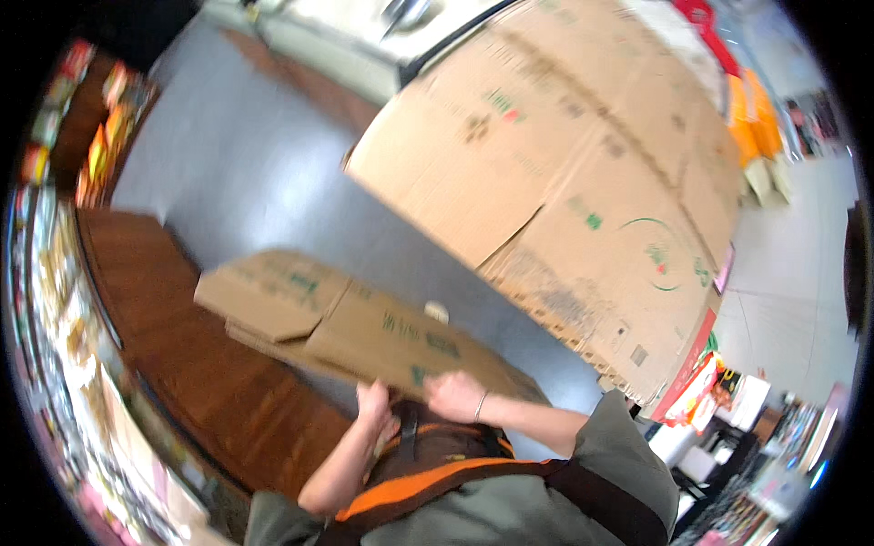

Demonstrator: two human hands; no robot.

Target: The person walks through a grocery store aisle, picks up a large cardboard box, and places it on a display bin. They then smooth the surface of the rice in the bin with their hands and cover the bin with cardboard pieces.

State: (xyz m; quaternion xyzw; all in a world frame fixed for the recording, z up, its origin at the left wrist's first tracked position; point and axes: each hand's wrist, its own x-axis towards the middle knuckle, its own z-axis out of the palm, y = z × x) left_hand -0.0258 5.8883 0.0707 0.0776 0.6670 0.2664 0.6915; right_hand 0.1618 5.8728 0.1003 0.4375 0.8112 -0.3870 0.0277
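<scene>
A folded cardboard box (392,324) with green print slants across the front of my body. My left hand (374,408) grips its near edge, fingers curled. To the right of it, my right hand (454,397), with a bracelet at the wrist, is closed on the same edge. One flap at the box's left end stands slightly apart from the panel beside it. Beyond, on the right, large flattened cardboard (546,170) with green and red print reaches from near my right arm to the top of the view. Its near edge is torn and shows corrugation.
Dark wooden shelf fronts (191,300) with packaged goods (61,273) curve along my left. Grey floor (273,164) lies ahead, with a small pale object (437,312) beyond the box. A white counter (341,51) stands at the top. Bright packages (696,396) are at the right.
</scene>
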